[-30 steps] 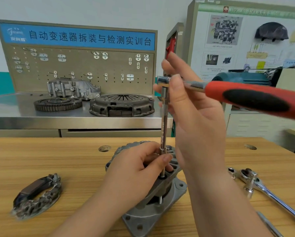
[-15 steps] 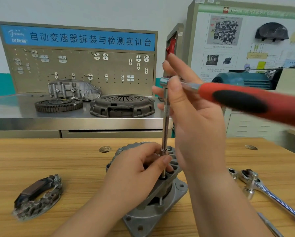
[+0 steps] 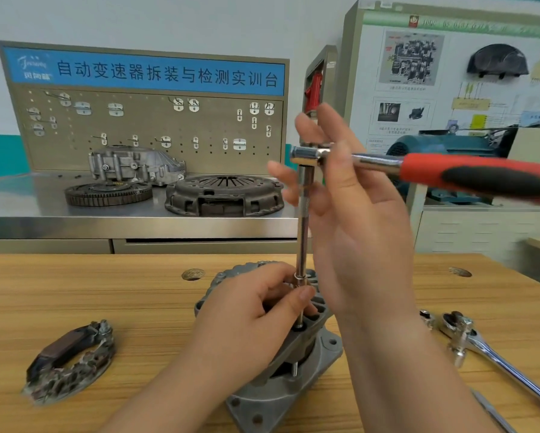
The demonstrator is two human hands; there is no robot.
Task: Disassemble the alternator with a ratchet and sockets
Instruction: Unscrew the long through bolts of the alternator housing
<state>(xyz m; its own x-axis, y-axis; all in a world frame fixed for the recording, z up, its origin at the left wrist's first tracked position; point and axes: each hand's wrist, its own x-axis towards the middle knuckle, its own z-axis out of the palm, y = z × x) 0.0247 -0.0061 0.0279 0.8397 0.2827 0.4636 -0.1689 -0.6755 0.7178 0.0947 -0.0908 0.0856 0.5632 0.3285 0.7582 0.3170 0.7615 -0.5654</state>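
Head view. Pinching the low end of the long bar (image 3: pixel 303 229) with the left hand (image 3: pixel 256 307), fingers curled, on top of the alternator (image 3: pixel 293 385). Holding the red ratchet (image 3: pixel 481 179) near its head with the right hand (image 3: pixel 362 232), thumb pressed on it, other fingers mostly straight, above the left hand. Right of that hand, another ratchet (image 3: pixel 493 354). Left of the left hand, a dark curved part (image 3: pixel 68 360).

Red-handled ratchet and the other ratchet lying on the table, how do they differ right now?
The red-handled ratchet is held up by the right hand; the other ratchet lies on the table. The red-handled ratchet tops an extension bar standing in the alternator; the other ratchet lies apart from it. Both have chrome heads.
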